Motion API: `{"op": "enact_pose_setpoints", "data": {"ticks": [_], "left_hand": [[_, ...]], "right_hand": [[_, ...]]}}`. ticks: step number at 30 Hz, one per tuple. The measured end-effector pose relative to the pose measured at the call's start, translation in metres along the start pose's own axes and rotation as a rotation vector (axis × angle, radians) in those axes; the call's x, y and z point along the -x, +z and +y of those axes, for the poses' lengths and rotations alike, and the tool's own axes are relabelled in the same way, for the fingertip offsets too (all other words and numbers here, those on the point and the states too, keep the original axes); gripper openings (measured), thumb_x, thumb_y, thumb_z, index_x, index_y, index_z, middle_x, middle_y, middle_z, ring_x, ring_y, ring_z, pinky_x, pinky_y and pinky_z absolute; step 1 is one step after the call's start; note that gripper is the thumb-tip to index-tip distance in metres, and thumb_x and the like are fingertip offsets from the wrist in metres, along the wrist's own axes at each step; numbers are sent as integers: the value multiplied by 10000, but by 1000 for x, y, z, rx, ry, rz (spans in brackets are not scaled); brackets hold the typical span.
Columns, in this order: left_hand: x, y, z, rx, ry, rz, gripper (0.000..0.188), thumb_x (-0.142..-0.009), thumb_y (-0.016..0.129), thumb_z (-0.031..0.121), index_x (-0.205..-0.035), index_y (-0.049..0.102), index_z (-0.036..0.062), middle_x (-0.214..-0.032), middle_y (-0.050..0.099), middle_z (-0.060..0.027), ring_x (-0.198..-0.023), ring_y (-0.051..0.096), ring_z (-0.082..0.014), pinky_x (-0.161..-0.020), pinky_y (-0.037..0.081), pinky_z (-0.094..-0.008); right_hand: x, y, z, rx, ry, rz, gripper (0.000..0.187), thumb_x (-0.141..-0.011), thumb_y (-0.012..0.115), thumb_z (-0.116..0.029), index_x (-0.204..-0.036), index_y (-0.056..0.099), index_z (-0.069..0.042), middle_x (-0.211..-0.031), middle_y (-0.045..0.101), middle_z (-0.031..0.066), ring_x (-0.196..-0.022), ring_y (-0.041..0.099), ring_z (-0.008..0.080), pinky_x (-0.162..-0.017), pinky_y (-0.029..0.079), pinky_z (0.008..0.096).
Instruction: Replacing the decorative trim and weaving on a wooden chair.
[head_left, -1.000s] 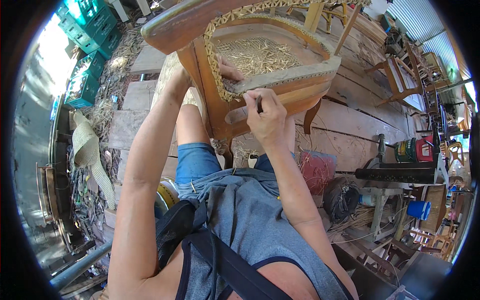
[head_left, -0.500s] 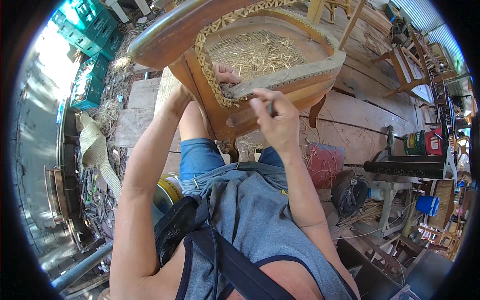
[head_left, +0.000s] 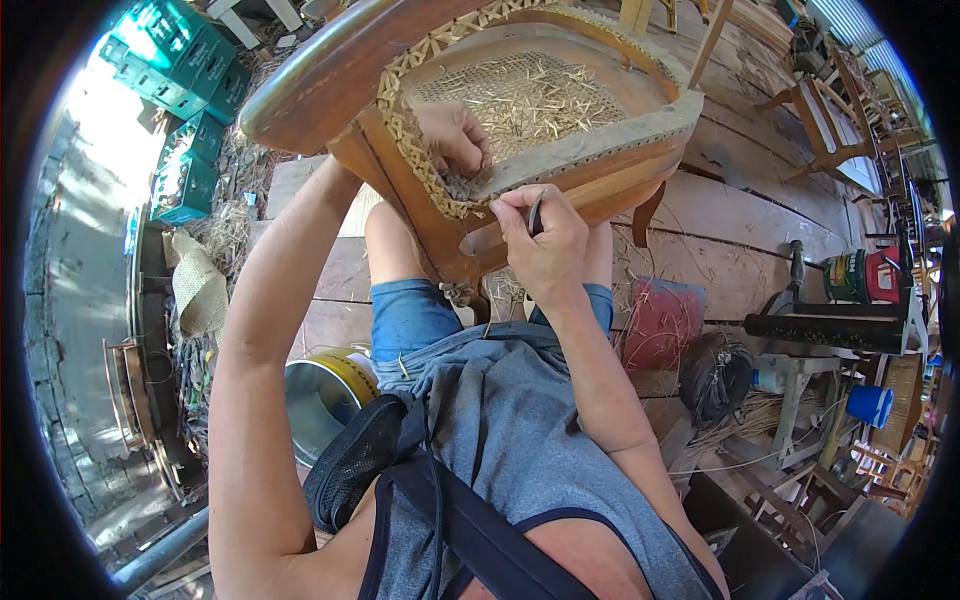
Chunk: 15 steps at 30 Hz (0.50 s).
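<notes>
One wooden armchair stands on the floor in front of us, close to our knees, its caned seat facing up at us. Loose cane clippings lie on the mesh, mostly toward its middle. Along the left edge of the seat frame runs a braided cane binding, ending near the front-left corner; a row of small holes follows the front rail.

At that corner our left hand reaches over the inner side, fingers bent; we cannot tell whether they grip anything. Our right hand is just outside the same corner, thumb and forefinger brought together near the end of the binding. We cannot make out a strand between those tips, but the palm is curled around a slim dark tool.

By our left hip sits an open yellow-banded bucket. Right of our knees, on the plank floor, are a dusty red container and, next to it, a black coil. Farther right we see a blue bucket; beyond the floor's far-left corner, green crates are stacked.
</notes>
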<state>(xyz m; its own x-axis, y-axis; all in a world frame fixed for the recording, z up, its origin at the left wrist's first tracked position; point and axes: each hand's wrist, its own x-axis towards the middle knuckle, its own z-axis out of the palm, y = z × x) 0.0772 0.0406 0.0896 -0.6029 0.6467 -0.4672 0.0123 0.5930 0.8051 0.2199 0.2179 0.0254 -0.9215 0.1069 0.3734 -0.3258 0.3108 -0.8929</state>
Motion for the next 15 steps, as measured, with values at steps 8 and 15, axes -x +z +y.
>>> {"op": "enact_pose_setpoints", "data": {"ticks": [8, 15], "left_hand": [[-9, 12, -13, -184, 107, 90, 143, -782, 651, 138, -821, 711, 15, -630, 607, 22, -547, 538, -58, -475, 398, -237], [-20, -5, -131, 214, 363, 742, 237, -891, 621, 197, -1001, 702, 3, -807, 673, -27, -768, 647, -111, -716, 526, -273]], "right_hand": [[0, -28, -7, -308, 337, -31, 164, -858, 712, -42, -1016, 668, -33, -837, 651, 43, -679, 597, 90, -627, 501, 261], [1, -5, -5, 243, -318, -73, 189, -838, 722, -32, -1017, 681, -80, -958, 656, 106, -797, 668, 277, -684, 553, 338]]}}
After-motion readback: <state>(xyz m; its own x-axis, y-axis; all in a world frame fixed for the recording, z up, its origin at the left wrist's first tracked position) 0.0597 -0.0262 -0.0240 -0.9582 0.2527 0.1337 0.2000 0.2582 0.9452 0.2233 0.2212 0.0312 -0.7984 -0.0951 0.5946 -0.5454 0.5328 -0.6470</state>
